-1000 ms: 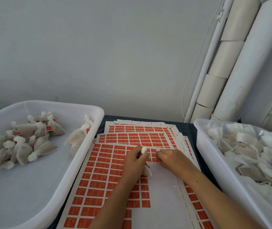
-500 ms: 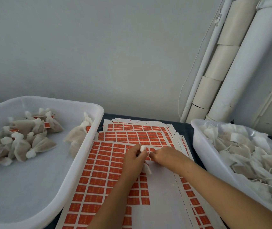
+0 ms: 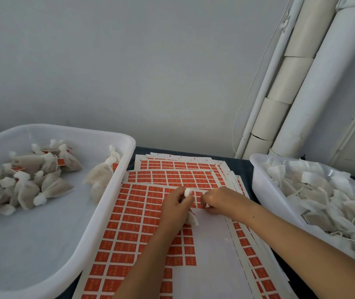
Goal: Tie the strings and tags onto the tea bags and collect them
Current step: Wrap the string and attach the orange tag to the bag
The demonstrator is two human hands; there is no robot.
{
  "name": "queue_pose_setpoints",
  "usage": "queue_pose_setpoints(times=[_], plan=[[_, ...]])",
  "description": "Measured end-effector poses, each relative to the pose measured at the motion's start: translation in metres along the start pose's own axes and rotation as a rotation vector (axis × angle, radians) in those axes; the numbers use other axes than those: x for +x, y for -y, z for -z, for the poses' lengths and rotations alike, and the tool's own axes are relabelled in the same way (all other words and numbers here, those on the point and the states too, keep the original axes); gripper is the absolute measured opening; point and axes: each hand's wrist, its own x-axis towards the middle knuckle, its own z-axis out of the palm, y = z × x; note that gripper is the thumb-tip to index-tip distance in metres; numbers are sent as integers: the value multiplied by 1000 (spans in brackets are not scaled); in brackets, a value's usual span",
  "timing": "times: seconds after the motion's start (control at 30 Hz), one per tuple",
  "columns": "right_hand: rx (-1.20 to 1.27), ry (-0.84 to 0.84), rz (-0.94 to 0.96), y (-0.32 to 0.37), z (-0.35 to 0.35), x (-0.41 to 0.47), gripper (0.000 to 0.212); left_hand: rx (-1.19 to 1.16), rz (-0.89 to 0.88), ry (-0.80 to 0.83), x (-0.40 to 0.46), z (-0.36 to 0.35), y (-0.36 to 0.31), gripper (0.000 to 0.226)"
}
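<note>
My left hand (image 3: 175,207) grips a white tea bag (image 3: 191,216); its gathered top pokes out above my fingers and its body hangs below my palm. My right hand (image 3: 217,200) rests just to the right, fingers curled and pinching at an orange tag on the top tag sheet (image 3: 137,214). A thin string between the two hands is too fine to make out. Tied tea bags (image 3: 27,184) with orange tags lie heaped in the left tub (image 3: 107,203). Loose untied tea bags (image 3: 314,190) fill the right tub (image 3: 265,186).
Several sheets of orange tags are stacked and fanned under the top one on the dark table. White pipes (image 3: 314,83) and a thin cable run up the wall at the back right. A tied tea bag (image 3: 101,173) leans against the left tub's right wall.
My right hand has slid left until it nearly meets the left hand. The left hand keeps hold of the tea bag in about the same spot.
</note>
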Motion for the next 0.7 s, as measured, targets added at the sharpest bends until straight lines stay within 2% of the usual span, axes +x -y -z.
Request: queue_pose_setpoints(times=[0.1, 0.3, 0.47, 0.53, 0.7], plan=[[-53, -29, -9, 1, -5, 4, 15, 3, -7, -1, -1, -1, 0, 24], [-12, -72, -5, 4, -13, 4, 40, 7, -2, -4, 0, -2, 2, 17], [-52, -128, 56, 6, -13, 0, 47, 24, -13, -1, 0, -3, 2, 19], [-91, -137, 83, 4, -15, -1, 47, 27, -15, 0, 0, -2, 3, 19], [2, -172, 27, 3, -13, 0, 36, 5, -23, 4, 1, -1, 2, 16]])
